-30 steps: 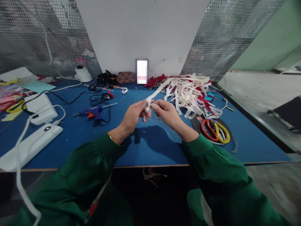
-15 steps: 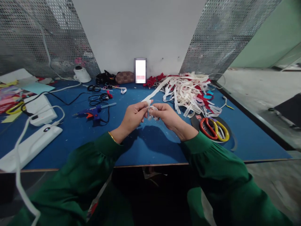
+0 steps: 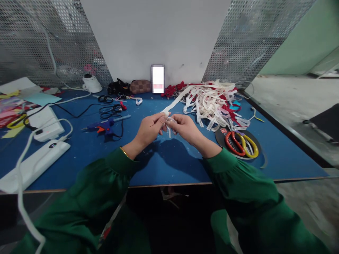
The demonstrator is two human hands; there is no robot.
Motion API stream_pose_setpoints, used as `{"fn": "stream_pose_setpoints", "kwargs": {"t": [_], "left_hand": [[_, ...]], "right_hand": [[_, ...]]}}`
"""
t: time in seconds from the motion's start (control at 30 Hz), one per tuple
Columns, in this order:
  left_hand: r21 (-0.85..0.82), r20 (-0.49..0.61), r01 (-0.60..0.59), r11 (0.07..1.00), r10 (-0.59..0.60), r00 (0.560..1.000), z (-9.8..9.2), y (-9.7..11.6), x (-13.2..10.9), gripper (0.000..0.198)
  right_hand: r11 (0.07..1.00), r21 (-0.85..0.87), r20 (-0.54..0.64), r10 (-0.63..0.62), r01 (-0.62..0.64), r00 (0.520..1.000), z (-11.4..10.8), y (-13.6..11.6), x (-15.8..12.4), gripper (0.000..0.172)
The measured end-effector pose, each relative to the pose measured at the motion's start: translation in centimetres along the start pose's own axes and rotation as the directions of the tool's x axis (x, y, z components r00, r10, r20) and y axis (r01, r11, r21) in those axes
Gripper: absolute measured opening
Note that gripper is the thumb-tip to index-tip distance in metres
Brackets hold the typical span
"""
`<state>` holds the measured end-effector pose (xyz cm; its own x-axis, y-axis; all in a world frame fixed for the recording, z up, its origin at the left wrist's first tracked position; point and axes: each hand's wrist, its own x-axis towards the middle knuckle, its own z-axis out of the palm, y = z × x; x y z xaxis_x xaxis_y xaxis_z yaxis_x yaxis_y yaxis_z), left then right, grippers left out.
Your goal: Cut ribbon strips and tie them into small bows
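Note:
A white ribbon [image 3: 174, 102] runs from the pile at the back right down to my fingers. My left hand [image 3: 151, 129] pinches it between thumb and fingers, where it is bunched. Close beside it, my right hand [image 3: 185, 128] grips the ribbon's folded end, and a short tail hangs down between the hands. Both hands are raised above the blue table [image 3: 173, 169]. The fingers partly hide the exact shape of the bunched part.
Tangled white and red ribbons [image 3: 209, 100] lie at the back right, near scissors with red and yellow handles [image 3: 242, 144]. A blue glue gun [image 3: 104, 127] lies left. A power strip [image 3: 37, 164] and cables fill the far left. A phone [image 3: 158, 79] stands at the back.
The ribbon between the hands has changed shape: its loose folds are drawn in and a short tail now hangs straight down. Both hands stay nearly in place.

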<state>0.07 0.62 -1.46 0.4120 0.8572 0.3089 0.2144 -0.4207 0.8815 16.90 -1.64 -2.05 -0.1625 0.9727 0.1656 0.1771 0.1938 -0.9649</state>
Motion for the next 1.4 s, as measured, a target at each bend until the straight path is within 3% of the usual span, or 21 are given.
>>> {"fn": "stream_pose_setpoints", "kwargs": {"t": [0.17, 0.27, 0.47, 0.6, 0.7, 1.0, 1.2, 1.4], "left_hand": [[0.086, 0.007, -0.007, 0.996, 0.006, 1.000, -0.1, 0.1, 0.0, 0.035], [0.090, -0.013, 0.010, 0.996, -0.009, 1.000, 0.0, 0.1, 0.1, 0.036], [-0.079, -0.018, 0.073, 0.994, -0.074, 0.997, 0.2, -0.2, 0.3, 0.035], [-0.070, -0.017, 0.074, 0.995, -0.075, 0.997, 0.4, -0.4, 0.2, 0.028], [-0.107, -0.002, 0.093, 0.990, -0.094, 0.996, 0.5, -0.1, 0.1, 0.021], [-0.138, 0.037, 0.120, 0.983, -0.116, 0.993, 0.8, 0.7, -0.4, 0.021], [-0.237, 0.064, 0.175, 0.956, -0.165, 0.984, 1.1, 0.7, -0.5, 0.018], [-0.263, 0.038, 0.171, 0.950, -0.167, 0.985, 1.6, 0.1, -0.5, 0.014]], "right_hand": [[0.984, 0.150, 0.067, 0.088, -0.098, 0.994, -0.1, -0.8, -0.3, 0.038], [0.998, 0.051, 0.092, 0.039, -0.044, 0.995, -0.5, -1.0, -0.2, 0.033], [0.993, -0.105, 0.126, -0.043, 0.057, 0.991, -1.3, -0.3, 0.3, 0.035], [0.980, -0.191, 0.070, -0.039, 0.051, 0.997, -1.1, -0.1, 0.4, 0.035], [0.954, -0.283, -0.005, -0.101, 0.096, 0.995, -0.8, -0.3, 0.3, 0.031], [0.845, -0.524, -0.190, -0.242, 0.110, 0.952, 0.2, -0.1, -0.1, 0.033], [0.710, -0.691, -0.191, -0.358, 0.134, 0.914, 0.5, 0.1, -0.5, 0.032], [0.731, -0.669, -0.190, -0.342, 0.134, 0.921, 0.2, 0.6, 0.0, 0.031]]}}
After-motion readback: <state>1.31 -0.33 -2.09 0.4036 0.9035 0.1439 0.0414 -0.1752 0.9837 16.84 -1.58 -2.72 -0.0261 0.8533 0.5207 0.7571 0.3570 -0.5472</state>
